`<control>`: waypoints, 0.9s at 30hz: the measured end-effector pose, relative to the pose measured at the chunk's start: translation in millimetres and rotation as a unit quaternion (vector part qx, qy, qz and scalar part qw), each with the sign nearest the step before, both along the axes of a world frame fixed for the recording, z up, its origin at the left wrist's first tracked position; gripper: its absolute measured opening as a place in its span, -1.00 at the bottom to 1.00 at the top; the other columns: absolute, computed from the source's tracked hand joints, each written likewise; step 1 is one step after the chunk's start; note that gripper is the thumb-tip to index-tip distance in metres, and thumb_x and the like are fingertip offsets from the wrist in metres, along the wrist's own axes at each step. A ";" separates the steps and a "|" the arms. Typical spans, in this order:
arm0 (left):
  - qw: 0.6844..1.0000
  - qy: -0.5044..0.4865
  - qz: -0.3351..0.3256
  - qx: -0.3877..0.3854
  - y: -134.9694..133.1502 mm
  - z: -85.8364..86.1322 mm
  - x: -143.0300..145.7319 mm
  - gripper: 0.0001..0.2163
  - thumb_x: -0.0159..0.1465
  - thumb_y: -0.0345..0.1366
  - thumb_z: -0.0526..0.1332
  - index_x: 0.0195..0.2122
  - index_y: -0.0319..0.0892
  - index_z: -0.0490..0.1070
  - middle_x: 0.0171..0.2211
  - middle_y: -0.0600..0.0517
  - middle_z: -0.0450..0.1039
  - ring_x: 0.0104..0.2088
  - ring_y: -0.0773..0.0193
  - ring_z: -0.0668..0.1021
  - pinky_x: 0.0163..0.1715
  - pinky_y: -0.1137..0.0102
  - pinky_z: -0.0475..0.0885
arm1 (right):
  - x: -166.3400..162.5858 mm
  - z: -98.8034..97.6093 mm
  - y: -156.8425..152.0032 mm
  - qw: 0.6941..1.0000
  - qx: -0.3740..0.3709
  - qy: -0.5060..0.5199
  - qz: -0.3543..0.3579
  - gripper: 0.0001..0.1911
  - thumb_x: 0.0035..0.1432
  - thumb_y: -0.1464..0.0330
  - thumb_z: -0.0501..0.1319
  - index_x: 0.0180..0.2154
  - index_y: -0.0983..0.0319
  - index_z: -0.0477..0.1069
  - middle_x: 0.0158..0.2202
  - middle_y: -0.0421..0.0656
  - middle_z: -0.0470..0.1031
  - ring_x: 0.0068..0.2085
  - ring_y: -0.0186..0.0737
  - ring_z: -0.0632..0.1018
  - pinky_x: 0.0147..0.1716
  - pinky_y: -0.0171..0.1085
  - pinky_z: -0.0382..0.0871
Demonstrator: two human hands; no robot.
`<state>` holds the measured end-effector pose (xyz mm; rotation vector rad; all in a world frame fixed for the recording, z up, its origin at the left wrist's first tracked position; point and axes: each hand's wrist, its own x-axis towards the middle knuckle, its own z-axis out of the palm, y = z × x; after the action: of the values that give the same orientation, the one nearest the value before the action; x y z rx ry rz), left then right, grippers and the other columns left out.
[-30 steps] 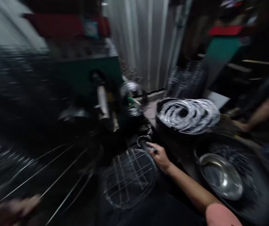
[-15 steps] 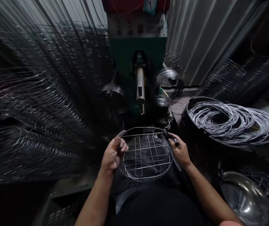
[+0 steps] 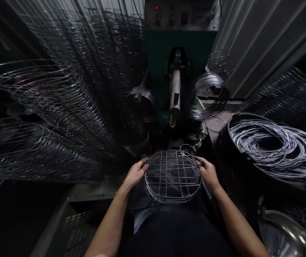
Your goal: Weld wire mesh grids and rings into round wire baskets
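**A bright steel-wire grid rack (image 3: 173, 177) sits between the left hand (image 3: 135, 174) and the right hand (image 3: 208, 172)**

From the head camera, the rack hangs in front of the person's body, over a dark-clothed lap (image 3: 174, 232). No worktop carries it. Its outline is rounded and looks slightly wider across than deep, so its longer span runs side to side, from hand to hand. Neither hand is nearer: each sits at an opposite edge. The left hand curls closed around the left rim, and the right hand pinches the right rim. A small dark object shows at the right fingertips (image 3: 201, 162), too small to identify.

Just beyond the rack's far edge is a small metal ring (image 3: 187, 149). Further ahead stands a green machine (image 3: 155, 53) with a pale cylindrical ram (image 3: 174, 92). Hanging silver wire hoops (image 3: 43, 117) fill the left side. On the right, loose wire coils (image 3: 273, 146) lie in a black round tub (image 3: 229, 150), and a polished steel bowl (image 3: 284, 232) sits in the lower right corner.
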<state>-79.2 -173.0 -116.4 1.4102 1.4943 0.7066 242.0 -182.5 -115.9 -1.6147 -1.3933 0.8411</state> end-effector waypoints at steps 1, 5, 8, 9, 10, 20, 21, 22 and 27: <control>1.000 -0.004 -0.005 0.002 -0.6 -1.2 -0.1 -0.51 0.15 -0.12 0.13 0.08 -0.25 0.34 0.06 -0.11 0.40 0.11 0.07 0.39 0.14 0.21 0.21 | 1.4 -0.3 0.3 1.000 -0.001 -0.007 0.005 -0.65 0.08 0.19 0.11 -0.19 0.23 0.50 -0.20 -0.07 0.57 -0.14 -0.04 0.55 -0.10 -0.11 0.40; 1.000 -0.014 -0.010 -0.004 -3.2 -2.4 0.1 -0.52 0.16 -0.12 0.12 0.07 -0.25 0.35 0.09 -0.09 0.37 0.13 0.08 0.37 0.17 0.21 0.18 | 6.1 1.3 1.4 0.999 -0.014 -0.037 0.020 -0.66 0.09 0.21 0.11 -0.17 0.19 0.51 -0.21 -0.12 0.58 -0.15 -0.07 0.56 -0.13 -0.15 0.42; 1.000 -0.023 -0.002 -0.002 -3.0 -1.2 0.5 -0.52 0.15 -0.13 0.13 0.07 -0.24 0.36 0.09 -0.06 0.37 0.14 0.10 0.36 0.18 0.22 0.17 | 7.2 4.3 1.9 0.997 -0.029 -0.062 0.033 -0.68 0.10 0.22 0.10 -0.16 0.16 0.51 -0.22 -0.14 0.59 -0.16 -0.08 0.57 -0.14 -0.17 0.42; 1.000 -0.027 -0.002 0.000 -2.3 -0.9 0.9 -0.52 0.14 -0.13 0.13 0.07 -0.24 0.36 0.09 -0.05 0.37 0.14 0.10 0.37 0.18 0.22 0.17 | 7.3 5.1 1.9 0.996 -0.033 -0.068 0.038 -0.68 0.10 0.23 0.10 -0.16 0.15 0.51 -0.23 -0.15 0.59 -0.16 -0.08 0.57 -0.14 -0.17 0.42; 1.000 -0.029 -0.001 0.003 -1.4 -0.7 1.3 -0.51 0.14 -0.12 0.13 0.07 -0.24 0.36 0.09 -0.05 0.37 0.13 0.10 0.37 0.18 0.22 0.17 | 7.3 5.6 1.9 0.996 -0.036 -0.074 0.041 -0.69 0.10 0.23 0.10 -0.16 0.14 0.51 -0.23 -0.16 0.59 -0.16 -0.09 0.57 -0.14 -0.18 0.42; 0.999 -0.049 -0.001 -0.001 3.8 3.1 6.7 -0.52 0.15 -0.10 0.14 0.05 -0.23 0.38 0.06 -0.04 0.41 0.11 0.08 0.39 0.18 0.20 0.18 | 8.1 10.1 -0.4 0.995 -0.023 -0.082 0.046 -0.70 0.11 0.25 0.11 -0.16 0.10 0.52 -0.23 -0.19 0.59 -0.16 -0.07 0.57 -0.16 -0.16 0.44; 0.999 -0.050 0.000 -0.001 3.8 4.0 7.0 -0.53 0.15 -0.10 0.14 0.04 -0.21 0.39 0.05 -0.04 0.41 0.11 0.07 0.39 0.17 0.19 0.19 | 8.0 11.2 0.0 0.995 -0.021 -0.083 0.047 -0.70 0.11 0.25 0.10 -0.16 0.10 0.52 -0.23 -0.19 0.59 -0.17 -0.08 0.57 -0.18 -0.17 0.44; 0.999 -0.050 0.001 -0.001 3.9 4.6 7.4 -0.54 0.15 -0.10 0.15 0.04 -0.21 0.39 0.05 -0.03 0.41 0.11 0.07 0.40 0.17 0.19 0.20 | 7.8 12.1 0.6 0.995 -0.020 -0.085 0.046 -0.70 0.11 0.26 0.10 -0.15 0.10 0.52 -0.23 -0.19 0.59 -0.17 -0.08 0.58 -0.18 -0.17 0.44; 0.999 -0.030 0.018 -0.003 4.3 2.0 8.4 -0.55 0.14 -0.12 0.16 0.02 -0.23 0.41 0.05 -0.05 0.41 0.12 0.06 0.39 0.18 0.20 0.19 | 7.1 11.8 5.8 0.994 -0.016 -0.104 0.038 -0.69 0.12 0.26 0.10 -0.15 0.10 0.51 -0.20 -0.18 0.59 -0.14 -0.06 0.57 -0.16 -0.15 0.43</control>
<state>-70.8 -168.7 -114.4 1.3504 1.4770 0.7594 249.1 -176.7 -104.1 -1.7231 -1.6031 0.7595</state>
